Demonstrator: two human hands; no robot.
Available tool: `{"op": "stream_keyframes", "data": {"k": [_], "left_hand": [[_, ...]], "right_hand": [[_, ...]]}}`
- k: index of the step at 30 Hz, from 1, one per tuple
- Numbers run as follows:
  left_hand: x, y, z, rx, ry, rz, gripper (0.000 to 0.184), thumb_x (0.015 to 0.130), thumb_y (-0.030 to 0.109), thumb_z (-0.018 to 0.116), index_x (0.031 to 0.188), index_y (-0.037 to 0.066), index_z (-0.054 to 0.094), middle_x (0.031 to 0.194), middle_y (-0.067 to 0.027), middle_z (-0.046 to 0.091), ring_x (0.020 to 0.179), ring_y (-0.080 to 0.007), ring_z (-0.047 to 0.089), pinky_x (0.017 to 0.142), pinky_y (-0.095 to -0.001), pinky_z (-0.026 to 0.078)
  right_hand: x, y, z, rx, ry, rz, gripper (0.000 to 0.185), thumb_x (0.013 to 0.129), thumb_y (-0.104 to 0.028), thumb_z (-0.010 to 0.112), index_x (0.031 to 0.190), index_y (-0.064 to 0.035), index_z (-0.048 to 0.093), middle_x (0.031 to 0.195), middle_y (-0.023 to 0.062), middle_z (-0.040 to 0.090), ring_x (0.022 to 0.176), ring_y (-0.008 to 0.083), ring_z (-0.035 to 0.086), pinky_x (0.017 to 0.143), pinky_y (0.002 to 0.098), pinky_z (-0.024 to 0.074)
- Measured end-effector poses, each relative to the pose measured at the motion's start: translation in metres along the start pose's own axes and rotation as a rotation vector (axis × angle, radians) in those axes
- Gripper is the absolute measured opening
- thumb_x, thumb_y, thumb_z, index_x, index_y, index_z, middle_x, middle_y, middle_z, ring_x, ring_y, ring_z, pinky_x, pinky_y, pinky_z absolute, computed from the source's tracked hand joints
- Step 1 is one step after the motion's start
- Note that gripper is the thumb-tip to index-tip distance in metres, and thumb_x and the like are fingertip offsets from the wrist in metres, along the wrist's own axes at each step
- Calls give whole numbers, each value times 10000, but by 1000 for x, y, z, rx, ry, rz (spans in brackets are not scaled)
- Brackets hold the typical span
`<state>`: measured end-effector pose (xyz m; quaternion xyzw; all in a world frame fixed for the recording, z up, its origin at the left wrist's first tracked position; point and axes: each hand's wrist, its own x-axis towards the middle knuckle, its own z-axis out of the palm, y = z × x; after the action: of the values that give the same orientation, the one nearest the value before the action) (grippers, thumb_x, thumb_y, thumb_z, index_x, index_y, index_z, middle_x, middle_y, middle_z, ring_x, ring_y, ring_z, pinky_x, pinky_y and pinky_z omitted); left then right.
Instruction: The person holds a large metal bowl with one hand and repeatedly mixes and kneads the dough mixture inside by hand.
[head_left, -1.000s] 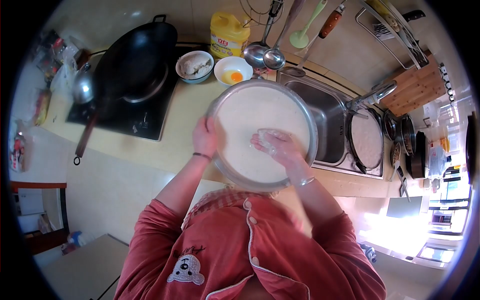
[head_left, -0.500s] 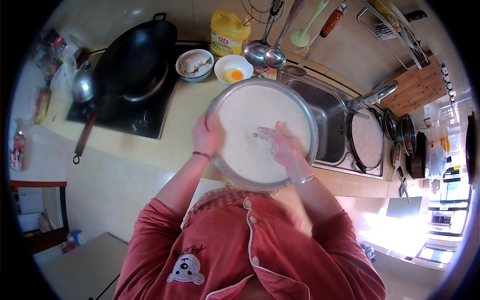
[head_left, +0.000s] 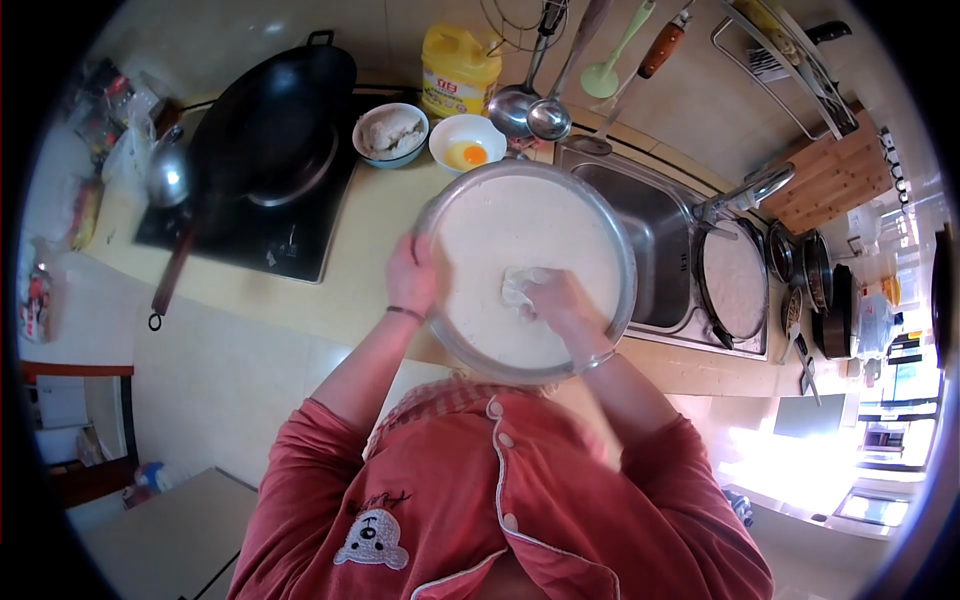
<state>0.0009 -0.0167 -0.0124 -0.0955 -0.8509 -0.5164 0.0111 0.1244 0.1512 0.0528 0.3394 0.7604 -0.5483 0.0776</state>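
A wide metal basin [head_left: 628, 262] filled with a smooth white mixture [head_left: 520, 215] is in front of my body, by the counter edge. My left hand [head_left: 410, 270] grips its left rim, thumb over the edge and the other fingers hidden behind the wall. Over the middle of the basin, my right hand [head_left: 550, 297] has its fingers bunched around a white clump of the mixture [head_left: 517, 288], which covers the fingertips. Whether the mixture is loose flour or wet batter is hard to tell.
Behind the basin stand a bowl with a cracked egg [head_left: 466, 150], a bowl of white food [head_left: 390, 135] and a yellow jug [head_left: 460, 70]. A black wok [head_left: 265, 120] sits on the left hob. To the right are the sink [head_left: 655, 240] and a round pan of white contents [head_left: 735, 280].
My right hand's fingers have gone from spread to bunched, and a white clump now shows at their tips. My left hand stays on the rim.
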Motion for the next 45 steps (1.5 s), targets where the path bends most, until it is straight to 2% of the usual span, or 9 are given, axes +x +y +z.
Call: {"op": "stream_keyframes", "data": {"k": [5,7,14,19,26,29,31,34,45], "left_hand": [[1,-2,1,10,9,12,315,882,292,436,899,-3,547,756,-193,575,706,-335,561,643,-379,436],[2,-6,2,21,5,6,316,881,293,437,901,-2,548,756,-193,576,706,-334,561,642,-379,436],[1,0,0,-45,11,9,316,869,299,438,868,-4,525,790,-248,554,759,-422,526,650,-447,421],[1,-8,2,22,11,23,288,883,273,445,899,3,545,745,-187,574,685,-319,559,630,-371,435],[0,-7,2,-7,13,19,272,883,262,450,886,6,542,707,-175,562,646,-306,545,603,-356,428],[-1,-3,-1,-6,4,14,272,882,262,452,884,4,541,695,-174,559,633,-304,542,596,-354,428],[-1,-2,-1,16,-8,7,273,881,261,454,883,2,541,694,-173,559,629,-303,543,594,-355,429],[-1,0,-1,-17,-4,-10,270,880,257,457,886,1,543,694,-177,560,625,-306,542,593,-358,430],[-1,5,-2,-18,15,10,264,877,241,454,915,-3,548,752,-207,573,691,-353,556,625,-369,441]], "right_hand": [[-1,-4,0,-156,47,-103,322,818,-296,543,821,19,612,587,131,570,484,220,554,489,314,447],[11,12,2,-347,218,-488,326,838,-288,519,738,14,586,587,194,539,523,297,549,497,360,431],[13,-6,-2,-373,260,-468,236,835,-241,506,835,-10,555,666,206,548,632,347,540,622,387,434],[45,-11,-8,-687,265,-827,237,780,-243,562,957,-86,568,1103,104,499,1088,277,408,878,396,349],[91,-21,8,-961,245,-635,392,743,-247,590,1102,-106,522,1224,98,401,1155,293,356,938,412,321],[106,-23,16,-1045,233,-452,321,749,-176,552,1054,-79,560,1157,123,481,1096,321,443,905,429,369],[125,-22,17,-1023,-32,-234,249,749,-104,503,973,-29,581,989,175,577,973,317,537,849,386,417],[169,20,33,-1480,-270,-536,200,776,-96,446,880,-1,589,836,185,605,825,331,582,777,390,445],[103,30,66,-904,-364,-397,234,793,-114,421,883,3,603,896,198,599,881,329,573,800,397,437]]}}
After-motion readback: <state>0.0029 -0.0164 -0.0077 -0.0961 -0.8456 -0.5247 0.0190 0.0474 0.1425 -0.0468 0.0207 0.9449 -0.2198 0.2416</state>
